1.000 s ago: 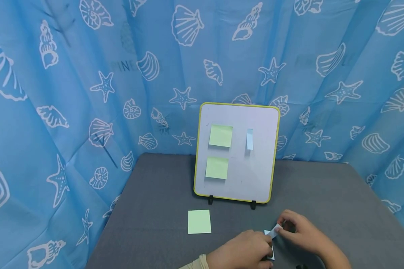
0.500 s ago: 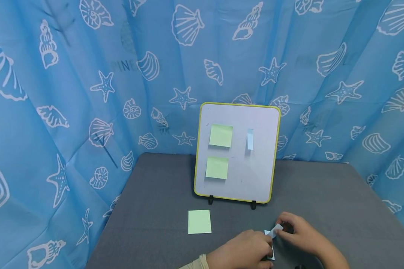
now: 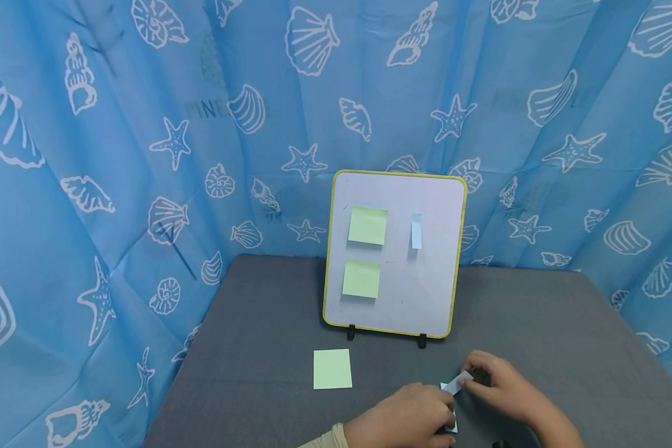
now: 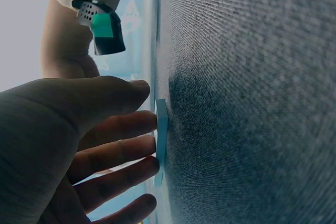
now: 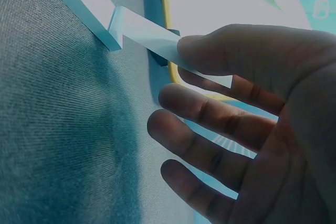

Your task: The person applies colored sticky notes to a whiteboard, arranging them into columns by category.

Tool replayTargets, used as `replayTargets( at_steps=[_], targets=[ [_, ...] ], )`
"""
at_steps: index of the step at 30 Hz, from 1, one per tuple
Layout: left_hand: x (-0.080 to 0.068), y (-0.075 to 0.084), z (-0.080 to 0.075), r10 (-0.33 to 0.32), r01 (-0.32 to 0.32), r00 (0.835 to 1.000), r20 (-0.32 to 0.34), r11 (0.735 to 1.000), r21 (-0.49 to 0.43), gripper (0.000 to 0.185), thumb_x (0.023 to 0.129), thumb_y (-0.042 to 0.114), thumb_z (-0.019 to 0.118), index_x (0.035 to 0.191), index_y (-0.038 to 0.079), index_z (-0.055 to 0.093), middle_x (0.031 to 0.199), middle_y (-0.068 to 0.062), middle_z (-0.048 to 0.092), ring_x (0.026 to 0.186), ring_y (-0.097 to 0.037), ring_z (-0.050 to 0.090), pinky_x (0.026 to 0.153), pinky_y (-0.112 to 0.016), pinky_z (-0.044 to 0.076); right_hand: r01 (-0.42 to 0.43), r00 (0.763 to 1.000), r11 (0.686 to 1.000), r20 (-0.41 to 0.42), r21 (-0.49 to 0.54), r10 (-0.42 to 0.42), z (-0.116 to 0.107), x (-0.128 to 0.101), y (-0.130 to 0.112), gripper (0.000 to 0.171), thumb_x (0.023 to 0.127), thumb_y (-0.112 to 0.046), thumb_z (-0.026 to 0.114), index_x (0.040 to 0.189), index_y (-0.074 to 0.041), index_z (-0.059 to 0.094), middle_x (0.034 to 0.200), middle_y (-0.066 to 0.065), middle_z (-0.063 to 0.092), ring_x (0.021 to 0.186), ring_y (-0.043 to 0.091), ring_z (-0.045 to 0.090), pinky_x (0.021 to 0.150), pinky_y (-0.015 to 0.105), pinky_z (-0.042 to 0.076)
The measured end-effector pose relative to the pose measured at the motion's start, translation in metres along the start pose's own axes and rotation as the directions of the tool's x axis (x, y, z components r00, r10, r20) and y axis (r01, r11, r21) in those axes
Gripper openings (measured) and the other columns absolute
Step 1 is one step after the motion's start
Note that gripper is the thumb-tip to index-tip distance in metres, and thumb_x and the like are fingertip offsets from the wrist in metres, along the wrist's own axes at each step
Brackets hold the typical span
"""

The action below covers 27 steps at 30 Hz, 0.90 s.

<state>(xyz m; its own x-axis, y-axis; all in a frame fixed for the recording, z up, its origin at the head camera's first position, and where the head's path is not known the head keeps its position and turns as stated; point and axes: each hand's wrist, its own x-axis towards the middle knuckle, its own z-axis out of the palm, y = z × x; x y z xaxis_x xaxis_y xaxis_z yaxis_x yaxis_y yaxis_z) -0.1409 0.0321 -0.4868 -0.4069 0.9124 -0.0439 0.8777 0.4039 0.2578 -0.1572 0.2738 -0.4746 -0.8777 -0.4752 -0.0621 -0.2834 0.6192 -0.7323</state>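
Over the front of the table, my left hand (image 3: 406, 415) presses its fingertips on a small pad of narrow pale-blue sticky notes (image 4: 162, 132). In the left wrist view those fingers are fairly straight, with the tips along the pad's face. My right hand (image 3: 504, 387) pinches the free end of a pale-blue sticky note (image 5: 149, 38) between thumb and forefinger; its other fingers are spread. That strip slants up from the end of the pad and still meets it there. Most of the pad is hidden under the left hand in the head view.
Behind the hands stands a yellow-rimmed whiteboard (image 3: 394, 298) on black feet. It bears two green sticky notes (image 3: 368, 225) at left and one narrow blue note (image 3: 416, 231) at right. Another green square note (image 3: 332, 369) lies on the grey tabletop (image 3: 257, 323). A shell-patterned blue curtain (image 3: 325, 106) hangs behind.
The strip's free end has shifted slightly up and to the right with my right hand's small movement. My left hand has stayed in place.
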Motion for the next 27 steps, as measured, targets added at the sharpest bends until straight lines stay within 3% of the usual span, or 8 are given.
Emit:
replayTargets(
  at_steps=[27],
  targets=[
    [-0.0004,0.0000,-0.0015,0.005,-0.005,1.000,0.004,1.000,0.007,0.017,0.105,0.041,0.067,0.106,0.030,0.080,0.095,0.020,0.064,0.073,0.010,0.047,0.061,-0.008,0.038,-0.005,0.999,1.000,-0.044,-0.021,0.004,-0.0021,0.0008,-0.0075,0.009,0.103,-0.018,0.070,0.096,-0.011,0.068,0.091,-0.003,0.060,0.076,0.003,0.053,0.064,0.027,0.048]
  ],
)
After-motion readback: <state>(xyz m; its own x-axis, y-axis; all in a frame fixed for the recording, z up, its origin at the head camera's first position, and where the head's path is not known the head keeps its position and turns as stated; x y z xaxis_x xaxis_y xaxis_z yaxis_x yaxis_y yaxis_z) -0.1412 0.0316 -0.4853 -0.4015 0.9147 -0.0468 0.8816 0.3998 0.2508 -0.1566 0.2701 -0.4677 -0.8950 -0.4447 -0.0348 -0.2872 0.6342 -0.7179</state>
